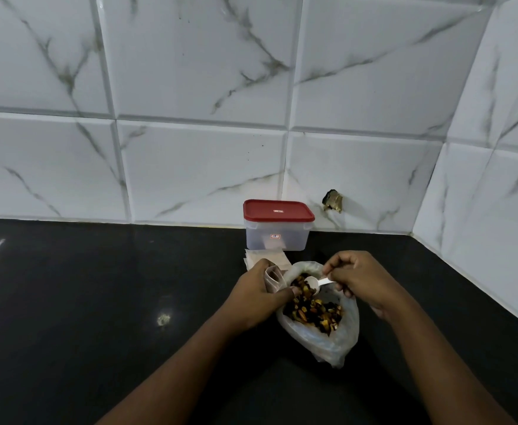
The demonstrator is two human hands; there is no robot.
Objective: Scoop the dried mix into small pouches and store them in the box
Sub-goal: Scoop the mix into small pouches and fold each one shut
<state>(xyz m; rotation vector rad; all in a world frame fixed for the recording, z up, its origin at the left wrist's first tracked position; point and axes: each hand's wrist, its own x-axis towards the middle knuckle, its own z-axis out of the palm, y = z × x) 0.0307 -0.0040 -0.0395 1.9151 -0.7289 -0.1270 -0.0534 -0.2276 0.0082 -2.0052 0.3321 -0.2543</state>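
A clear plastic bag (pixel 342 338) lies open on the black counter, holding brown and yellow dried mix (pixel 313 311). My right hand (pixel 360 279) grips a small white spoon (pixel 316 283) whose bowl dips into the mix at the bag's mouth. My left hand (pixel 256 294) holds a small pale pouch (pixel 57 276) upright at the bag's left edge, its thumb touching the mix. Behind the hands a stack of empty pouches (pixel 267 257) lies flat. The clear box with a red lid (pixel 277 223) stands shut against the wall.
The black counter (pixel 98 302) stretches left and toward me. White marble-pattern tiles form the back wall and the right side wall, meeting in a corner at the right. A dark hole (pixel 333 200) breaks the tile right of the box.
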